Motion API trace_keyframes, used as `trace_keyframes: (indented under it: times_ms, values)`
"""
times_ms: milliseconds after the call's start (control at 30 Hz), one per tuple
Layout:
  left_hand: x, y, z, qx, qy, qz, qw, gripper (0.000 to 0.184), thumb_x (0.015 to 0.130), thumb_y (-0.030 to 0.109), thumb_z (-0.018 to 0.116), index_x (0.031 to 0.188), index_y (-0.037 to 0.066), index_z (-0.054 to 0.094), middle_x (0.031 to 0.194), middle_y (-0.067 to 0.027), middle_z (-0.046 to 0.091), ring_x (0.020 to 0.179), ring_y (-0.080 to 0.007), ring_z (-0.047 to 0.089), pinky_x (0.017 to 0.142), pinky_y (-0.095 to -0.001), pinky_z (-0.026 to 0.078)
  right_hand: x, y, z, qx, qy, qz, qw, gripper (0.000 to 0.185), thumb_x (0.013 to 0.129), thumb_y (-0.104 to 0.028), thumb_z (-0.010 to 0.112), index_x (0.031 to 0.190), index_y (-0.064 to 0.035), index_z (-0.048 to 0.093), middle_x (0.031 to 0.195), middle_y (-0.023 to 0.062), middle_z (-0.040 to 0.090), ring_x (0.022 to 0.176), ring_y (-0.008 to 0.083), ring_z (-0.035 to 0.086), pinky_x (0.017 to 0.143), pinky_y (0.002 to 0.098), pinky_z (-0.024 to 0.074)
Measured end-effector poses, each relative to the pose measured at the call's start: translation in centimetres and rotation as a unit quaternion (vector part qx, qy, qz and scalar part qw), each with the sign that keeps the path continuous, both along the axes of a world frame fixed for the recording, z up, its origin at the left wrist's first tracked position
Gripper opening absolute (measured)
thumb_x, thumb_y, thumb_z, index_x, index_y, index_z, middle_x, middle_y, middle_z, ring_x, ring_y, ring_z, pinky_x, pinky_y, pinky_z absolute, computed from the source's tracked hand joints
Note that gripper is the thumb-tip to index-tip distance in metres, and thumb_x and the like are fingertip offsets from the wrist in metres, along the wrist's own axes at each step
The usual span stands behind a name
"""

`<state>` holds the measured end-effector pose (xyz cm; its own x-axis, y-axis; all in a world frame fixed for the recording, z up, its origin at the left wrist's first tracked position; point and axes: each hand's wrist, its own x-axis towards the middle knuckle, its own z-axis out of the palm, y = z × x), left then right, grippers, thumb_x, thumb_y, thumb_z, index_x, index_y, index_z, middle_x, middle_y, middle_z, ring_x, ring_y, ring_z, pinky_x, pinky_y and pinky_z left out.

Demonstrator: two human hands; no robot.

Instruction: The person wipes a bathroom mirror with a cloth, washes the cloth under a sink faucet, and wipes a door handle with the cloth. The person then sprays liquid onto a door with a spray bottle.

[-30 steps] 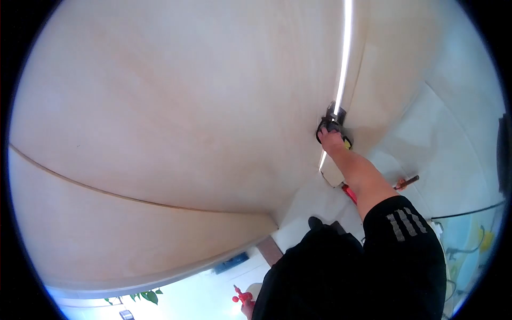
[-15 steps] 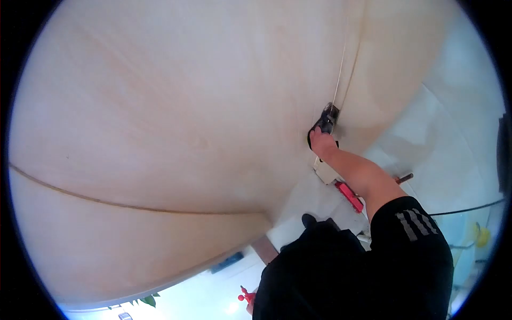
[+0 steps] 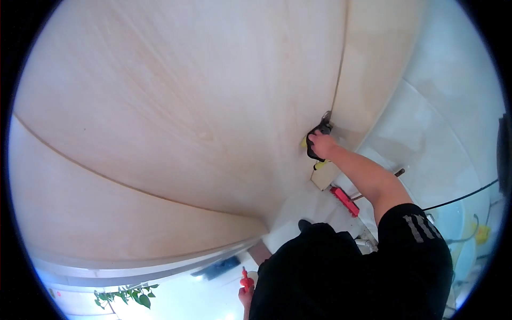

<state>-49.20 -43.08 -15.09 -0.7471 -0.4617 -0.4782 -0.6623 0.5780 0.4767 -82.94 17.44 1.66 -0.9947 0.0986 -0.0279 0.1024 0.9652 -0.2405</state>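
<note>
My right hand (image 3: 322,145) is wrapped round a black-and-yellow hand tool (image 3: 319,130), its exact kind unclear. The tool's metal end meets the dark seam (image 3: 337,80) between two beige wall panels. At the bottom, my left hand (image 3: 246,296) grips a red nozzle-like piece (image 3: 246,280), held low beside my black clothing. A pale shape behind that piece is mostly hidden by my body.
A red brush head (image 3: 344,201) lies below my right forearm, close to a beige piece (image 3: 323,178). A light blue basin (image 3: 463,229) and dark cable (image 3: 464,198) are at right. Leafy plant stems (image 3: 130,294) show at lower left.
My right hand and the tool have shifted slightly down along the seam. The view has turned a little, and more of my left hand and the plant shows.
</note>
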Motion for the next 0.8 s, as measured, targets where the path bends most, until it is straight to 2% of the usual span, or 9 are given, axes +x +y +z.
trace_keyframes:
  times_ms: [100, 167, 300, 333, 467, 500, 633, 733, 800]
  values:
    - [-4.2, 3.4, 5.7, 0.015, 0.014, -0.071, 0.997, 0.034, 0.077, 0.030, 0.072, 0.073, -0.002, 0.062, 0.064, -0.0122, 0.064, 0.060, -0.0209, 0.062, 0.059, -0.0362, 0.048, 1.8, 0.7, -0.2, -0.058, 0.113, 0.036, 0.991, 0.029, 0.079, -0.018, 0.065, 0.103, -0.0046, 0.058, 0.110, 0.0197, 0.059, 0.093, 0.0395, 0.062, 0.079, 0.0481, 0.0517]
    - [-6.4, 4.9, 9.2, 0.088, 0.038, -0.094, 0.991, 0.031, 0.081, 0.029, 0.070, 0.075, 0.000, 0.061, 0.067, -0.0103, 0.064, 0.055, -0.0171, 0.058, 0.054, -0.0325, 0.046, 5.1, -1.2, 1.9, -0.124, 0.054, 0.037, 0.990, 0.028, 0.084, -0.017, 0.057, 0.109, -0.0051, 0.058, 0.108, 0.0202, 0.059, 0.095, 0.0401, 0.061, 0.086, 0.0472, 0.0492]
    - [-9.8, 6.5, 8.7, 0.265, 0.030, -0.031, 0.963, 0.029, 0.085, 0.029, 0.068, 0.078, 0.001, 0.061, 0.069, -0.0082, 0.064, 0.054, -0.0134, 0.055, 0.052, -0.0287, 0.042, 12.6, -4.2, -4.8, -0.334, -0.082, 0.009, 0.939, 0.031, 0.086, -0.017, 0.054, 0.114, -0.0051, 0.058, 0.102, 0.0238, 0.063, 0.099, 0.0406, 0.060, 0.088, 0.0454, 0.0481]
    - [-10.6, 7.5, 9.0, 0.315, 0.036, -0.050, 0.947, 0.028, 0.086, 0.028, 0.066, 0.080, 0.001, 0.061, 0.069, -0.0073, 0.063, 0.055, -0.0124, 0.054, 0.053, -0.0276, 0.041, 14.5, -4.9, -8.1, -0.345, -0.079, -0.048, 0.934, 0.033, 0.085, -0.011, 0.052, 0.118, -0.0067, 0.058, 0.096, 0.0162, 0.067, 0.090, 0.0270, 0.064, 0.083, 0.0378, 0.0499]
    - [-14.1, 11.6, 11.1, 0.382, 0.057, -0.124, 0.914, 0.026, 0.087, 0.026, 0.063, 0.084, 0.000, 0.061, 0.070, -0.0071, 0.062, 0.061, -0.0125, 0.054, 0.058, -0.0266, 0.041, 20.0, -7.1, -6.1, -0.472, -0.153, -0.234, 0.836, 0.030, 0.087, -0.018, 0.053, 0.108, 0.0003, 0.062, 0.096, 0.0202, 0.067, 0.089, 0.0276, 0.064, 0.080, 0.0393, 0.0495]
    - [-15.2, 12.8, 13.1, 0.392, 0.069, -0.124, 0.909, 0.022, 0.088, 0.023, 0.061, 0.086, 0.001, 0.061, 0.072, -0.0084, 0.063, 0.064, -0.0145, 0.056, 0.061, -0.0278, 0.043, 21.2, -6.2, -14.0, -0.558, -0.118, -0.253, 0.781, 0.030, 0.087, -0.019, 0.054, 0.110, -0.0004, 0.062, 0.097, 0.0199, 0.067, 0.090, 0.0285, 0.064, 0.080, 0.0400, 0.0493]
    - [-19.1, 15.8, 19.6, 0.579, 0.085, -0.101, 0.805, 0.048, 0.086, 0.035, 0.062, 0.111, -0.005, 0.056, 0.092, -0.0169, 0.068, 0.073, -0.0219, 0.063, 0.067, -0.0309, 0.048, 23.5, -5.8, -13.3, -0.447, -0.076, -0.260, 0.852, 0.030, 0.088, -0.018, 0.053, 0.112, -0.0016, 0.062, 0.099, 0.0188, 0.067, 0.089, 0.0289, 0.064, 0.079, 0.0403, 0.0499]
    - [-19.5, 16.4, 23.5, 0.612, 0.017, -0.165, 0.774, 0.061, 0.084, 0.039, 0.064, 0.122, -0.008, 0.051, 0.110, -0.0212, 0.065, 0.086, -0.0251, 0.065, 0.076, -0.0325, 0.050, 24.3, -4.9, -18.8, -0.624, -0.066, -0.321, 0.710, 0.024, 0.091, -0.014, 0.049, 0.106, -0.0004, 0.062, 0.096, 0.0158, 0.066, 0.085, 0.0282, 0.065, 0.074, 0.0396, 0.0517]
    - [-19.4, 16.4, 22.9, 0.647, -0.086, -0.225, 0.723, 0.044, 0.089, 0.025, 0.058, 0.120, -0.005, 0.054, 0.108, -0.0204, 0.066, 0.086, -0.0211, 0.063, 0.077, -0.0309, 0.049, 24.9, -7.8, -9.4, -0.723, -0.057, -0.345, 0.596, 0.022, 0.091, -0.012, 0.047, 0.105, -0.0019, 0.060, 0.093, 0.0135, 0.066, 0.082, 0.0264, 0.066, 0.072, 0.0387, 0.0527]
